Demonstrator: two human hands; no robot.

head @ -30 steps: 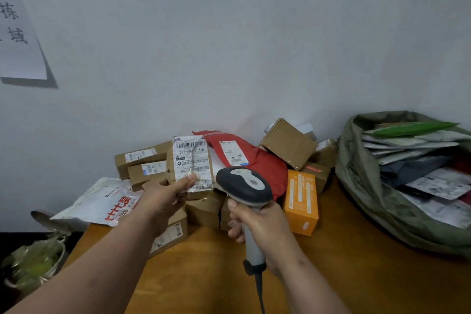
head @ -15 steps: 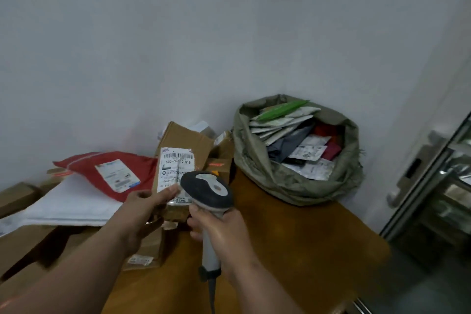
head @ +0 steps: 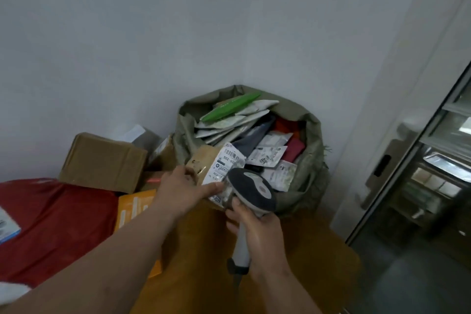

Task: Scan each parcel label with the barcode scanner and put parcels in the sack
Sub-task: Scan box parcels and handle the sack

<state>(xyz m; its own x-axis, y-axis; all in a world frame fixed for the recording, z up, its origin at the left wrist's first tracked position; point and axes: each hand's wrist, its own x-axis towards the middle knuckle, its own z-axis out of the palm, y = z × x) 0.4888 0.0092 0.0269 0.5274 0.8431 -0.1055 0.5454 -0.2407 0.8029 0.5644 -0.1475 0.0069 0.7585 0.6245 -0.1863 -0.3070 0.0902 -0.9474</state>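
Just beyond the left hand (head: 184, 187), a small brown cardboard parcel with a white barcode label (head: 219, 170) hangs at the near rim of the olive-green woven sack (head: 312, 160), its fingers (head: 212, 187) pinching the parcel's lower edge. Beside them, the right hand (head: 257, 233) has its fingers wrapped round the grip of the grey and white barcode scanner (head: 252, 190), head touching the label. Left of both, brown cardboard boxes (head: 102, 162) and a red plastic mailer (head: 53, 224) lie on the wooden counter (head: 305, 262).
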